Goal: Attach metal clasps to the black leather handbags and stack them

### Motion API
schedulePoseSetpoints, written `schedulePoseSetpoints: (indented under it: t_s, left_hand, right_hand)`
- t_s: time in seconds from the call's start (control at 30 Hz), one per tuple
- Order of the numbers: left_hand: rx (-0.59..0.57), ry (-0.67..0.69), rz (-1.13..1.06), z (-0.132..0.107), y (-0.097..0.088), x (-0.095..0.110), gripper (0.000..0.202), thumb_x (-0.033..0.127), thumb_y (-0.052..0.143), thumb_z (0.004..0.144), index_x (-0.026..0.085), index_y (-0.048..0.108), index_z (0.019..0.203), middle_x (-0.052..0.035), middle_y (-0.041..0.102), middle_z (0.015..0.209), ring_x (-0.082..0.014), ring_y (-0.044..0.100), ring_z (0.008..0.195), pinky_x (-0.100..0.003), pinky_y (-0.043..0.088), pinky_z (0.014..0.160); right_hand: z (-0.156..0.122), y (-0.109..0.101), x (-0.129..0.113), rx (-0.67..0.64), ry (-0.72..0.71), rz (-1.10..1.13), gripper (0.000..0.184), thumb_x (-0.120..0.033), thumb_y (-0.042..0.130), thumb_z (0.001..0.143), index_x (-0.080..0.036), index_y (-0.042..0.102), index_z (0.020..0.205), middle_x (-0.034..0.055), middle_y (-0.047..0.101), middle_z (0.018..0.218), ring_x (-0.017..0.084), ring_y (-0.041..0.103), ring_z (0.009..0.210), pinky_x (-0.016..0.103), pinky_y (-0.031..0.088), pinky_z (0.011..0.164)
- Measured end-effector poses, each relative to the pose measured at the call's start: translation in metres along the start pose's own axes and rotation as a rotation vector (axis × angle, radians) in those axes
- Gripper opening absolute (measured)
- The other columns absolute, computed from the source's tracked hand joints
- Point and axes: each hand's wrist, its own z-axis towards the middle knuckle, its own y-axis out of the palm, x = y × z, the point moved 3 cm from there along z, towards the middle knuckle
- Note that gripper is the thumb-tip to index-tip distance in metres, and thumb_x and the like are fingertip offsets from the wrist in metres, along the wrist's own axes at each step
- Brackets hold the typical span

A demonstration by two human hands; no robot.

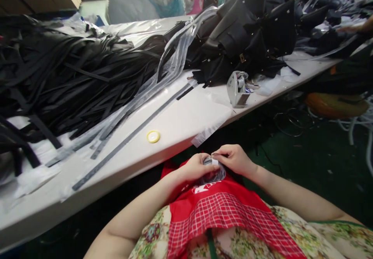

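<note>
Over my lap, a grey coiled bundle, seemingly wrapped in clear plastic (220, 172), shows a small white label (215, 161) near its top. My left hand (197, 168) is closed around its left side, with the thumb across the front. From the other side, my right hand (235, 158) pinches at its upper edge beside the label; what lies between those fingertips is too small to make out. Both hands are just off the table's front edge, above a red apron (215, 196). On the white table (175, 123) lies a long grey strip in clear plastic (128, 138).
Black straps (75, 72) are heaped at the left. Black bags with metal fittings (241, 37) lie piled at the back. A yellow-rimmed disc (153, 136) and a small box of bits (238, 90) rest on the table. A co-worker's arm (361, 25) reaches in at far right.
</note>
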Motion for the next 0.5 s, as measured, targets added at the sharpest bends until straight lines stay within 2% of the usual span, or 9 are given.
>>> schedulePoseSetpoints:
  t_s: [0.1,0.27,0.33,0.43,0.5]
  left_hand:
    - [-0.085,0.023,-0.086,0.003,-0.005,0.007,0.045,0.051,0.072,0.069,0.012,0.057,0.085,-0.0019,0.060,0.066,-0.0115,0.054,0.055,-0.024,0.042,0.053]
    - [-0.025,0.186,0.237,0.002,-0.006,0.025,0.037,0.046,0.071,0.069,0.013,0.065,0.084,0.0001,0.060,0.068,-0.0113,0.051,0.059,-0.021,0.037,0.053]
    - [-0.007,0.235,0.349,-0.002,-0.001,0.032,0.032,0.044,0.069,0.071,0.014,0.067,0.081,0.0012,0.060,0.067,-0.0109,0.050,0.058,-0.021,0.035,0.052]
    - [0.022,0.277,0.431,-0.008,0.003,0.039,0.029,0.043,0.066,0.073,0.015,0.067,0.079,0.0022,0.059,0.064,-0.0094,0.047,0.053,-0.020,0.032,0.049]
    - [0.024,0.272,0.407,-0.008,0.003,0.038,0.030,0.044,0.063,0.076,0.014,0.068,0.081,0.0013,0.060,0.065,-0.0099,0.048,0.055,-0.020,0.033,0.050]
  right_hand:
    - [0.004,-0.006,0.001,-0.042,0.013,0.001,0.022,-0.040,0.068,0.078,-0.019,0.075,0.077,0.0057,0.072,0.076,0.017,0.065,0.068,0.027,0.048,0.063]
    - [0.011,-0.015,0.015,-0.311,0.273,0.250,0.033,-0.047,0.074,0.070,-0.014,0.068,0.070,0.0019,0.064,0.060,0.011,0.053,0.051,0.023,0.039,0.048]
    - [0.011,-0.018,0.015,-0.396,0.311,0.286,0.034,-0.045,0.078,0.066,-0.013,0.066,0.067,0.0002,0.061,0.057,0.010,0.051,0.050,0.022,0.039,0.047]
    - [0.007,-0.022,0.008,-0.411,0.281,0.266,0.033,-0.043,0.078,0.065,-0.014,0.064,0.065,0.0004,0.061,0.059,0.011,0.053,0.053,0.023,0.042,0.051]
    - [0.002,-0.023,0.002,-0.321,0.204,0.152,0.029,-0.042,0.073,0.072,-0.015,0.066,0.068,0.0022,0.063,0.063,0.013,0.056,0.057,0.025,0.046,0.054]
